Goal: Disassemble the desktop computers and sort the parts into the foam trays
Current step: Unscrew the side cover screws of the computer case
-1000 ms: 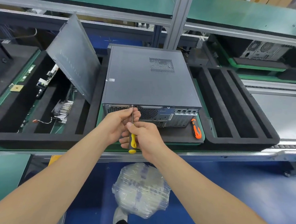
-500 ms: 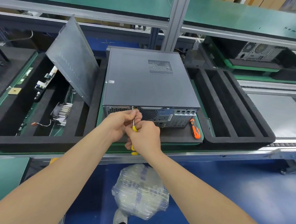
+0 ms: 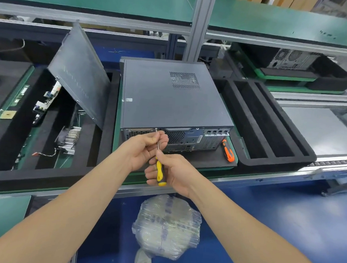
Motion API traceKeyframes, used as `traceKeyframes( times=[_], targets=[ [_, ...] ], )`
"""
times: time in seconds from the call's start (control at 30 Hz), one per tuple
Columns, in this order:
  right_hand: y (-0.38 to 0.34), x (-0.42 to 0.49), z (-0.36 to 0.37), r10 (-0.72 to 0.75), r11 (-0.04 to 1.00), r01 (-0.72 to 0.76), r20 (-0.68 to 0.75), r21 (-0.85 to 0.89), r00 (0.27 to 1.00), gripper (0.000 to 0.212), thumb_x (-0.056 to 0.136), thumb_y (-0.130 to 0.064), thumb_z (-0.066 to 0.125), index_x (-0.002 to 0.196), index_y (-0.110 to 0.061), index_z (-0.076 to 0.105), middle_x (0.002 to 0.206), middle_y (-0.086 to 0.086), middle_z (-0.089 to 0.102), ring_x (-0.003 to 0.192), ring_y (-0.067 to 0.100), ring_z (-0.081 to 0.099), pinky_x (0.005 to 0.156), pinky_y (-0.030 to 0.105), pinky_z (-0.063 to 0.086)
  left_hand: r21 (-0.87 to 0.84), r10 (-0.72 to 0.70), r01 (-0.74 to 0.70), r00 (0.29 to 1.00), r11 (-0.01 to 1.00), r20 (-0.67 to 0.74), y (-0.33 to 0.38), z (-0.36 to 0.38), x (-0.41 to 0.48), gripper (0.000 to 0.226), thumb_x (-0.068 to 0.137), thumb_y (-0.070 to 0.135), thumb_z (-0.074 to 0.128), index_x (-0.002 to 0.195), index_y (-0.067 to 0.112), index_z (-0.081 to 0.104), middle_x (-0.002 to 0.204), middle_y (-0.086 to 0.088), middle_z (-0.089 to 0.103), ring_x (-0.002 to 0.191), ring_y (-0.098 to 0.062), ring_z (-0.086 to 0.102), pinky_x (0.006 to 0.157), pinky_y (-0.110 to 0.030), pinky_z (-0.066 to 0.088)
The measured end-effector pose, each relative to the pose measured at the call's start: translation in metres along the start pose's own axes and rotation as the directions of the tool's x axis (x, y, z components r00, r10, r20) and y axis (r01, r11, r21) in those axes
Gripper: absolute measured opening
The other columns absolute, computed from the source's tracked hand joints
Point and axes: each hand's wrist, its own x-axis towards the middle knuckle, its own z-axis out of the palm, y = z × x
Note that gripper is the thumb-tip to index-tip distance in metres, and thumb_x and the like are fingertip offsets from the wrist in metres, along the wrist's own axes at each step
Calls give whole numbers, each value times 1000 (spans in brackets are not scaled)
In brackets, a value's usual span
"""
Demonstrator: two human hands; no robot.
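At my far left the left foam tray (image 3: pixel 42 180) holds boards and a finned heatsink, and a removed side panel (image 3: pixel 80 73) leans over it; the faint lettering across that panel is too dim for me to read. My left hand (image 3: pixel 144 147) is up against the back of the desktop computer (image 3: pixel 170 98), its fingertips pinched on the bare metal shaft of the yellow-handled screwdriver (image 3: pixel 160 171). The shaft's long axis runs from my body up and slightly left, and its tip meets the screw (image 3: pixel 156 129) at the top edge of the rear panel, just above my left fingers. The computer lies flat on the middle pad with its rear ports facing me. A small white sticker on its lid is unreadable. My right hand (image 3: pixel 176 172), nearer to me, is wrapped round the yellow handle, so I judge it does the turning. Further right lie an orange screwdriver (image 3: pixel 227 151) and the slotted right foam tray (image 3: pixel 273 161).
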Motion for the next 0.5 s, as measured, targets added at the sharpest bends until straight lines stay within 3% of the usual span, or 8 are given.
traceKeyframes(
  times=[0.07, 0.13, 0.17, 0.23, 0.27, 0.3, 0.4, 0.5],
  targets=[
    [0, 0, 4, -83, 982, 58, -134, -178, 987, 38, 100, -30, 68, 99, 8, 66, 76, 21, 72, 65, 30, 73, 64, 44, 65, -30, 22, -22, 1000, 999, 13, -2, 0, 1, 18, 103, 1, 51, 109, -1, 68, 91, -12, 78, 79, -18, 78, 66, -26, 62],
    [-1, 0, 10, -226, 901, 108, -243, -420, 943, 41, 92, -36, 77, 83, 2, 67, 68, 17, 73, 59, 30, 74, 59, 43, 64, -29, 34, -34, 999, 999, 11, -4, 1, 1, 19, 104, 1, 51, 110, -2, 68, 95, -14, 78, 83, -20, 78, 67, -26, 62],
    [-2, 0, 13, -330, 807, 120, -272, -578, 904, 41, 88, -41, 79, 73, -6, 64, 62, 12, 72, 57, 28, 74, 55, 39, 63, -28, 38, -38, 999, 999, 11, -5, 1, 0, 19, 104, 1, 51, 111, -2, 69, 97, -14, 78, 85, -20, 78, 67, -26, 62],
    [-4, 4, 16, -524, 522, 55, -269, -851, 808, 41, 84, -44, 77, 61, -20, 52, 59, 3, 66, 63, 26, 71, 55, 35, 56, -27, 50, -50, 999, 998, 6, -6, 1, 0, 21, 104, 1, 50, 114, -2, 68, 101, -16, 78, 88, -21, 78, 68, -27, 62],
    [-5, 6, 16, -580, 412, 1, -262, -911, 772, 42, 81, -44, 76, 60, -21, 48, 62, 1, 62, 69, 26, 67, 56, 34, 50, -20, 60, -61, 998, 998, -6, -6, 1, 0, 21, 104, 1, 50, 115, -2, 68, 102, -16, 78, 89, -22, 78, 69, -28, 62],
    [-6, 9, 16, -605, 367, -32, -265, -930, 751, 44, 79, -46, 76, 60, -22, 46, 65, 0, 59, 73, 26, 63, 57, 33, 45, -9, 73, -73, 997, 997, -22, -6, 1, -1, 21, 103, 1, 52, 115, -2, 68, 103, -16, 78, 89, -22, 78, 69, -29, 62],
    [-5, 12, 12, -579, 428, -37, -305, -903, 757, 45, 76, -52, 78, 63, -24, 46, 72, -1, 61, 78, 25, 63, 59, 32, 41, 61, 116, -113, 991, 992, -59, -6, 3, -1, 16, 98, 8, 65, 110, 0, 72, 102, -14, 78, 86, -21, 77, 72, -29, 62],
    [-6, 12, 8, -433, 638, 22, -335, -770, 837, 41, 80, -57, 76, 69, -21, 58, 71, -3, 65, 71, 17, 63, 58, 30, 45, 104, 125, -119, 991, 987, -48, -5, 7, 0, 12, 96, 8, 67, 102, 0, 73, 97, -12, 75, 77, -17, 73, 81, -29, 61]
  ],
)
